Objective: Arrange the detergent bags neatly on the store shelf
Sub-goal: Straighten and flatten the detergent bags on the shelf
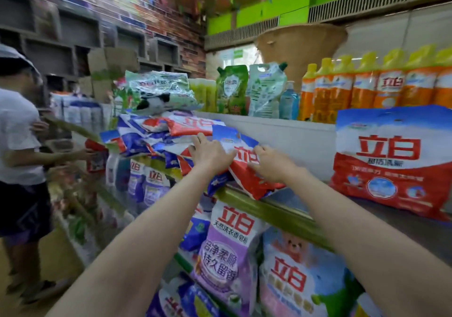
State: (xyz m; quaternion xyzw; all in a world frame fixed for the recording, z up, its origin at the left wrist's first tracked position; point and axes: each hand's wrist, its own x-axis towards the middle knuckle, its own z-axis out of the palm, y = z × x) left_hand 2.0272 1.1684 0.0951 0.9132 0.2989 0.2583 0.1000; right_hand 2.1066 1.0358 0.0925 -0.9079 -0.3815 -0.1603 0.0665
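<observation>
1. Left hand [211, 154] flat on the pile [156, 133], fingers straight, pressing down beside the red bag [247, 170]; nothing gripped.
2. Right hand [267, 163] on the red bag, fingers curled over its face, pinching the film as far as can be told; thumb hidden.
3. Red bag tilted, lower corner hanging past the shelf edge [269, 209]. Likely to slide off if the right hand lets go before the bag is pushed back.
4. Pile loose, bags overlapping at odd angles. Pulling the red bag out could drag neighbours along and tip them over the edge onto the lower shelf bags [227, 243].
5. Wrapped pack [161, 89] perched on top of the pile. Any shove below may send it off.
6. Upright bag [393, 160] well to the right, standing alone; a bag swung across could knock it flat.
7. Slick film, soft contents: grip by pinched fingers may slip, judged from the creased surface.
8. Another person [19, 145] near at the left end; falling bags may land that way.
</observation>
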